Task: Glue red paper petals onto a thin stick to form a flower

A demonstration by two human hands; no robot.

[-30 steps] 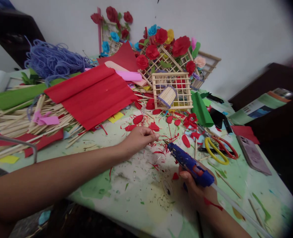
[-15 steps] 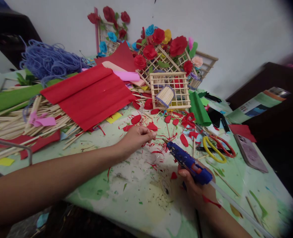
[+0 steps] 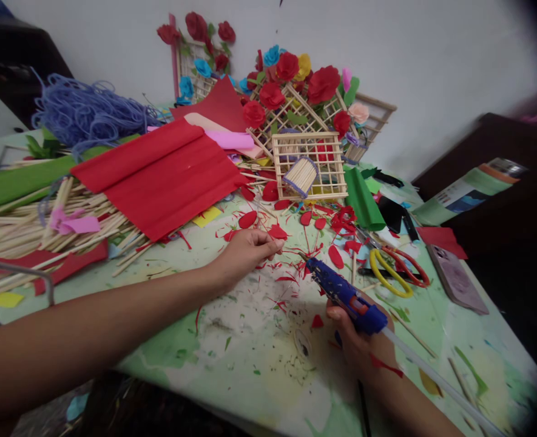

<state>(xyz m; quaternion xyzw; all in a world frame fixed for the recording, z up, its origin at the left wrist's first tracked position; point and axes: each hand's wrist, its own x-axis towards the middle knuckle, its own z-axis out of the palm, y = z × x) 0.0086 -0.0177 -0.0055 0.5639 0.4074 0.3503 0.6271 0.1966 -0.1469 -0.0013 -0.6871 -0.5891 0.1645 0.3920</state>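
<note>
A blue hot glue gun [image 3: 341, 288], with a long glue stick [image 3: 436, 376] sticking out of its back, is gripped by my right hand [image 3: 363, 340]. Its nozzle points up and left, a short way from my left hand [image 3: 252, 255]. The thumb and fingertips of that left hand are pressed together in a pinch; what lies between them is too small to make out. Cut red paper petals [image 3: 277, 232] and thin red scraps lie around and beyond the left fingertips. A strip of red paper [image 3: 385, 365] rests against my right wrist.
Red crepe paper [image 3: 168, 176] lies over many thin sticks [image 3: 90, 221] at left, near tangled blue cord [image 3: 95, 115]. Stick lattices [image 3: 314, 145] with paper flowers [image 3: 325, 85] stand at the back. Scissors [image 3: 398, 273], a phone [image 3: 457, 279] and a bottle [image 3: 471, 191] are at right.
The whole view has shifted very slightly. Both hands keep nearly the same pose, and the glue gun's nozzle stays close to the left fingertips.
</note>
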